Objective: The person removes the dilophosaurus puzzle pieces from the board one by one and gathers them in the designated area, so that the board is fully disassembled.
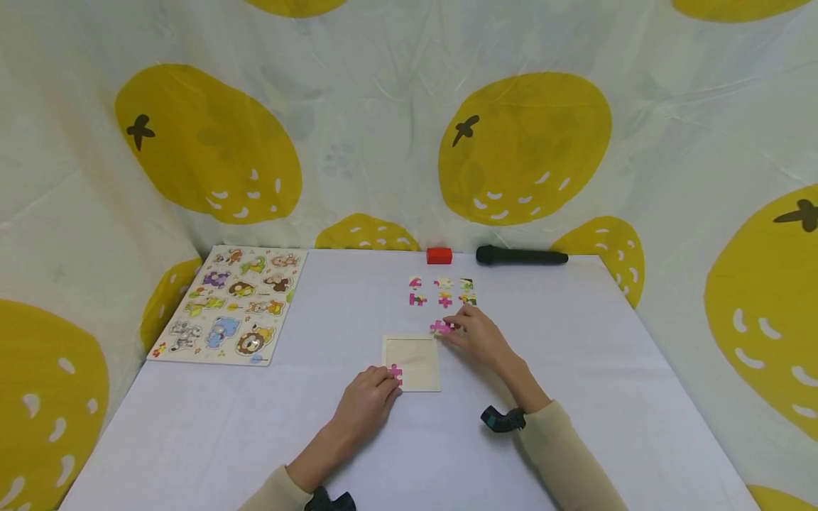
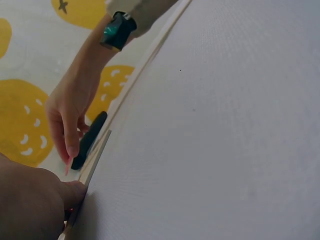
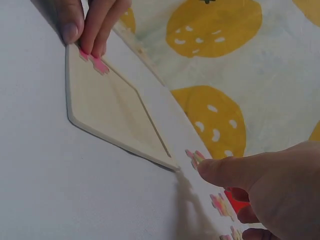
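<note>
My left hand [image 1: 366,403] is at the left edge of a square wooden puzzle tray [image 1: 422,362]. In the right wrist view its thumb lies against the tray's outer edge, and its fingertips rest on a pink jigsaw piece [image 3: 100,66] inside the rim. Just beyond the tray's far right corner, my right hand [image 1: 481,342] pinches another pink jigsaw piece [image 1: 439,327] between thumb and fingers. That piece is held above the table, seen edge-on in the left wrist view. Several loose jigsaw pieces [image 1: 444,301] lie in two rows beyond the right hand.
A board with animal pictures [image 1: 230,305] lies at the table's left. Along the back edge stand a red block [image 1: 439,256] and a black microphone-shaped object [image 1: 522,256]. A lemon-patterned curtain [image 1: 383,142] hangs behind the white table [image 1: 607,426].
</note>
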Motion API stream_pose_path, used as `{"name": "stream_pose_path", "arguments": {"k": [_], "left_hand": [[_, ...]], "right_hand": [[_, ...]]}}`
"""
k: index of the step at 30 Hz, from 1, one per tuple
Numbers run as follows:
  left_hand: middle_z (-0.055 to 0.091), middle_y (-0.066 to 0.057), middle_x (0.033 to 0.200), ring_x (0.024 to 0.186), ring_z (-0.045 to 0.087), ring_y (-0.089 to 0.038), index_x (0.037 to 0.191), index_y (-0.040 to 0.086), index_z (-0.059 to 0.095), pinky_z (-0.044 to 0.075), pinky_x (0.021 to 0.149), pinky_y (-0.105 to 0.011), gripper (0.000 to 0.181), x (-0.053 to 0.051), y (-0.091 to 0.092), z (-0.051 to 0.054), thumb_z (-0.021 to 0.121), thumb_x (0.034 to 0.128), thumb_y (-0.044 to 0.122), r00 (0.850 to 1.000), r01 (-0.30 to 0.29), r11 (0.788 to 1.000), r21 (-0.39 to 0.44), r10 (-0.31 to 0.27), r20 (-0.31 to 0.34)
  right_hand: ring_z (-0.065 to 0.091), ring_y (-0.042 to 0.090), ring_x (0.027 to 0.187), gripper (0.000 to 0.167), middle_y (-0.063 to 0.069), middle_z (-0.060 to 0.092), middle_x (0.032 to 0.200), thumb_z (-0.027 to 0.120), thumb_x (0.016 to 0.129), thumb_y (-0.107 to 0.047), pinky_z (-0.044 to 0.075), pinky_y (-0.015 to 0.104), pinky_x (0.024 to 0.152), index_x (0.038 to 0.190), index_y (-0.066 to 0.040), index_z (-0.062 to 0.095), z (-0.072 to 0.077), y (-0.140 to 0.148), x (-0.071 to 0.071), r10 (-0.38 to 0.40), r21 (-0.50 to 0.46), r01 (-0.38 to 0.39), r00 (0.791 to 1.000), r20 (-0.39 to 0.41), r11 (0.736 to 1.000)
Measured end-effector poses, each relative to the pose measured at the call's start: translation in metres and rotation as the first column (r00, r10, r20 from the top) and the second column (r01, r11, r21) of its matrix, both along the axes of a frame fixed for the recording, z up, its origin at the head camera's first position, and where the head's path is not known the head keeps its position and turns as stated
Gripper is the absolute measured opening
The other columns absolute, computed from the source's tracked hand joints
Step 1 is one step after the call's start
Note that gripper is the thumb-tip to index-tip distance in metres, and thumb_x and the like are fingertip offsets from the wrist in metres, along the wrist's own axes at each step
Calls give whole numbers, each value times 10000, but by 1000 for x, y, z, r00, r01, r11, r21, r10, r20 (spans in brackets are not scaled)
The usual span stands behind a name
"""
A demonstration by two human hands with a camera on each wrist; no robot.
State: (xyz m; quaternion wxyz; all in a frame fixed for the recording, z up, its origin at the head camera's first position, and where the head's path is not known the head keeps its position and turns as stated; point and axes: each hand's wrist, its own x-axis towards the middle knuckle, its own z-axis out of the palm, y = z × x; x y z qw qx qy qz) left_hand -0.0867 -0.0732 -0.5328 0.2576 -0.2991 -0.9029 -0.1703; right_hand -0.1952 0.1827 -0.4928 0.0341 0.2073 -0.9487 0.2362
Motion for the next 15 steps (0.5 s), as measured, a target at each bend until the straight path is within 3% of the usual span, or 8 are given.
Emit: {"name": "stream_pose_path", "arguments": {"k": [8, 15], "left_hand": [[672, 10, 873, 823, 613, -140, 919, 78, 773, 526, 713, -280, 129, -1, 0, -3, 823, 811, 129, 1000, 11, 1000, 28, -11, -12], [671, 14, 870, 819, 617, -143, 912, 79, 772, 526, 712, -284, 126, -1, 0, -2, 825, 808, 127, 1000, 15, 999, 41, -14, -19]], "right_hand": [[515, 183, 919, 382, 66, 603, 1012, 759, 899, -282, 487, 310, 785, 1229, -93, 722, -8, 7, -16, -48, 36, 46, 997, 60, 998], [480, 195, 910, 381, 52, 554, 968, 760, 898, -295, 409, 296, 742, 1226, -105, 727, -13, 9, -27, -62, 53, 57, 994, 95, 997]]}}
